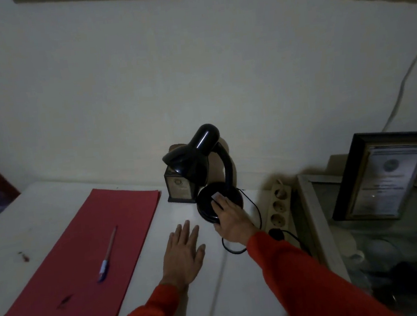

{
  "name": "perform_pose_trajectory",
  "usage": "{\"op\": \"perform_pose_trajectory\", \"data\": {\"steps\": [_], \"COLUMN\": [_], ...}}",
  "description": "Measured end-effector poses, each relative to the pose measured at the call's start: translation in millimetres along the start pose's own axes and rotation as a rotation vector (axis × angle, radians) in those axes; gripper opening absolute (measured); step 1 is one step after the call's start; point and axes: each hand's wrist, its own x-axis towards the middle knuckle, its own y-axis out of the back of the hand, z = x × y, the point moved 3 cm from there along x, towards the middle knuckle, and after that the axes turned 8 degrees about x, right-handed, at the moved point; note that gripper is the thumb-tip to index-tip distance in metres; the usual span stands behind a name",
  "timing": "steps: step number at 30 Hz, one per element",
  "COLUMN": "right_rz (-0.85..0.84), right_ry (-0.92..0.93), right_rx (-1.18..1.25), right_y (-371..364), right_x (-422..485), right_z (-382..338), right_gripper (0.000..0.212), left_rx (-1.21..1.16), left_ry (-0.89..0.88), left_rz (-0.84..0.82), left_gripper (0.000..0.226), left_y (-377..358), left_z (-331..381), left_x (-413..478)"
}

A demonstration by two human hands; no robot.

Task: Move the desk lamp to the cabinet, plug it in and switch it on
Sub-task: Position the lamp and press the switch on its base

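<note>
A black desk lamp (202,158) stands on the white cabinet top (177,212) against the wall, its shade unlit and tilted down to the left. My right hand (230,219) lies on the lamp's round base (207,206), fingertips at a small white switch (216,196). My left hand (184,253) rests flat on the cabinet top, fingers spread, holding nothing. The lamp's black cord (255,212) loops to a black plug (276,234) in the near socket of a beige power strip (279,204).
A red folder (84,258) with a pen (108,253) on it lies at the left. A small dark box (178,186) stands behind the lamp. A framed certificate (382,178) leans at the right over a glass-topped surface (364,231). A white cable (405,78) runs up the wall.
</note>
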Motion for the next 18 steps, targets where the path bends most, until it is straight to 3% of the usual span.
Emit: {"op": "perform_pose_trajectory", "data": {"steps": [11,18], "right_rz": [-0.119,-0.092], "right_ry": [-0.025,0.038], "right_rx": [-0.141,-0.228], "right_y": [-3,-5], "right_x": [1,-7], "right_z": [0,1], "right_gripper": [0.073,0.068], "left_rx": [-0.029,0.000], "left_ry": [0.058,0.096], "left_rz": [0.003,-0.025], "left_gripper": [0.057,0.058], "left_y": [11,13], "left_z": [-4,-1], "left_x": [-13,-12]}}
